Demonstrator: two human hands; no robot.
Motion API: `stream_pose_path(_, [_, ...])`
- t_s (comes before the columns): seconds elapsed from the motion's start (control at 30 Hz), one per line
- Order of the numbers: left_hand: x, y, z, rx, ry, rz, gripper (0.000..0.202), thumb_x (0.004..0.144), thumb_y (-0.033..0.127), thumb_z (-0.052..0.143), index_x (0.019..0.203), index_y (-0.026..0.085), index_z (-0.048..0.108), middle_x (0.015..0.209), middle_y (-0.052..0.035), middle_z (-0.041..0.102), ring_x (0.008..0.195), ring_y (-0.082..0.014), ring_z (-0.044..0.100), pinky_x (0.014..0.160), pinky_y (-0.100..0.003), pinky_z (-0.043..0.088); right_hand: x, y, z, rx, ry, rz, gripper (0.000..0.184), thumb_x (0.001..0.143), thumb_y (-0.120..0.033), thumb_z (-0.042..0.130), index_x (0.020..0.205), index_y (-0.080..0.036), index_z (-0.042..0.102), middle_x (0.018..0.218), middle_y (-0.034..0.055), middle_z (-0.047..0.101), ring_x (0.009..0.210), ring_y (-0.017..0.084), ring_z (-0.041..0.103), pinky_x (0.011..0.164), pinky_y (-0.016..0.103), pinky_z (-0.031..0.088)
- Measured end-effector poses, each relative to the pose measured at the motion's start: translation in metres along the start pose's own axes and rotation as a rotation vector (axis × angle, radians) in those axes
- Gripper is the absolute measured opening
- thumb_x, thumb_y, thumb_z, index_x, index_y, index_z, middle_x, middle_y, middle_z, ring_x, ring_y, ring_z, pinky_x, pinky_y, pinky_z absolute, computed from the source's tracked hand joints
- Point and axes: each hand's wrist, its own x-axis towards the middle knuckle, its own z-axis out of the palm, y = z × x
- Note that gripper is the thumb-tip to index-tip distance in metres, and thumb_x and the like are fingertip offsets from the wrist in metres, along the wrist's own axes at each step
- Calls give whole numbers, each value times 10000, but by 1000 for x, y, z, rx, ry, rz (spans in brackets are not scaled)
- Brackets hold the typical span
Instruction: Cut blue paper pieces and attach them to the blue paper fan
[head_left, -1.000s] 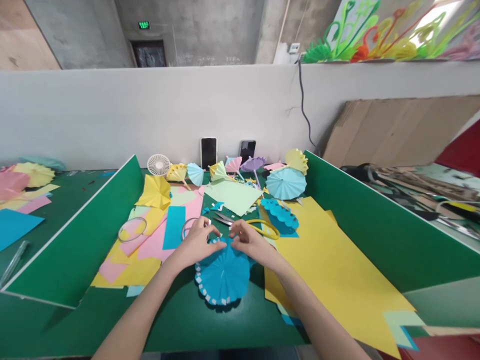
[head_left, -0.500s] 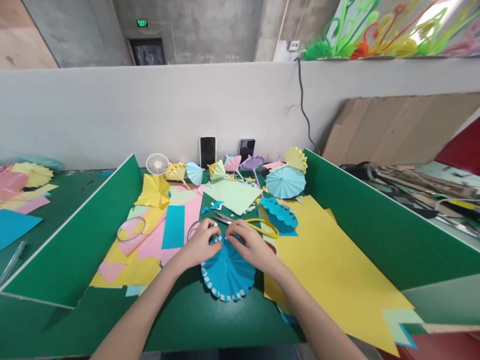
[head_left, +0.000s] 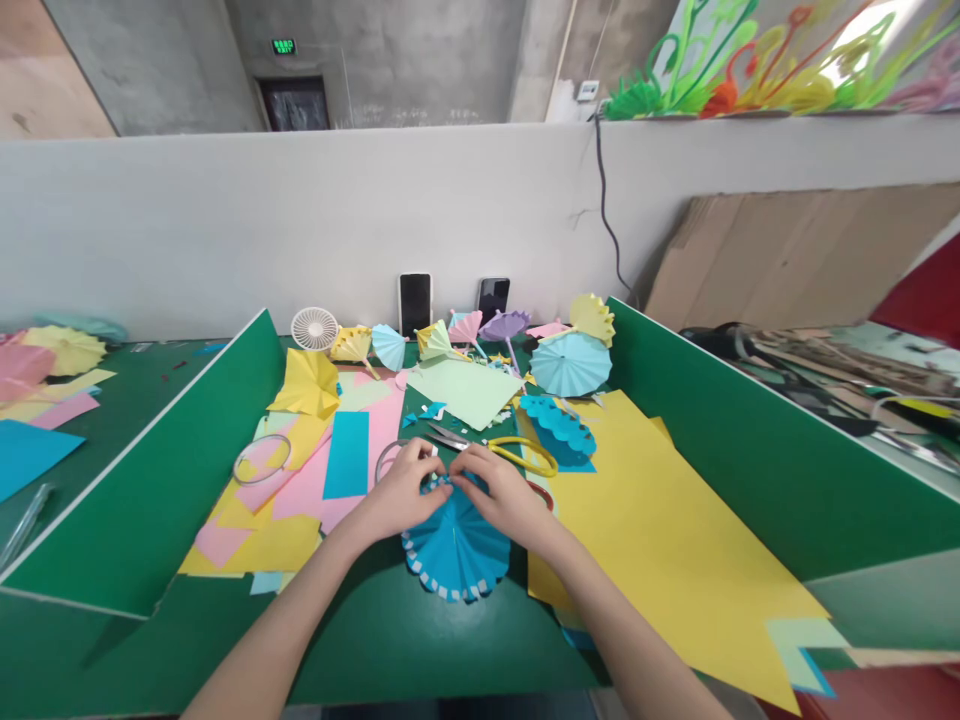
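Note:
A pleated blue paper fan with a white-dotted scalloped edge lies on the green table in front of me. My left hand and my right hand meet at its far edge. Both pinch the folds together there, fingertips almost touching. Scissors with yellow handles lie just beyond my right hand. A clear tape ring sits under my left fingers.
Pink, yellow and blue sheets lie to the left, with another tape ring. A large yellow sheet covers the right. Finished paper umbrellas, a small fan and two phones stand at the back. Green dividers flank the space.
Both hands drew closer together at the fan's far edge. The blue fan closed up a little and shifted slightly right and away from me.

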Motion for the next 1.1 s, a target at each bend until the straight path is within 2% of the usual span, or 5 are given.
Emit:
stream_pose_path(0.23, [1,2,7,65,128,38,86,705,130,434,659,151,505,893,-61,438,909,-180,442,814,-318,387,-1,1,3,-60,22,-24,111,772,-136,431,752,-170,535,780,43,518,735,141,506,658,259,416])
stream_pose_path(0.67, [3,7,5,-15,147,-21,109,664,113,460,565,157,449,818,-34,411,834,-162,444,763,-300,394,0,-4,5,-79,63,39,75,746,-137,439,707,-176,490,755,38,536,720,144,506,657,270,406])
stream_pose_path(0.8, [3,5,5,-23,164,-26,80,664,127,456,593,160,472,829,-35,422,840,-165,445,760,-298,392,0,-1,4,-92,91,165,39,716,-193,490,696,-173,464,697,33,541,662,153,508,612,278,404])
stream_pose_path(0.9, [4,2,3,-34,188,-51,64,668,145,449,618,165,484,834,-34,432,827,-163,451,733,-292,399,1,2,-1,-25,118,279,129,702,-269,518,750,-159,470,672,33,546,623,153,513,581,276,409])
stream_pose_path(1.1, [5,-3,2,-67,205,-76,69,681,175,441,636,164,492,825,-32,441,790,-151,468,704,-280,409,2,-1,-6,95,65,272,189,711,-216,464,875,-157,534,759,43,603,679,151,547,622,271,422])
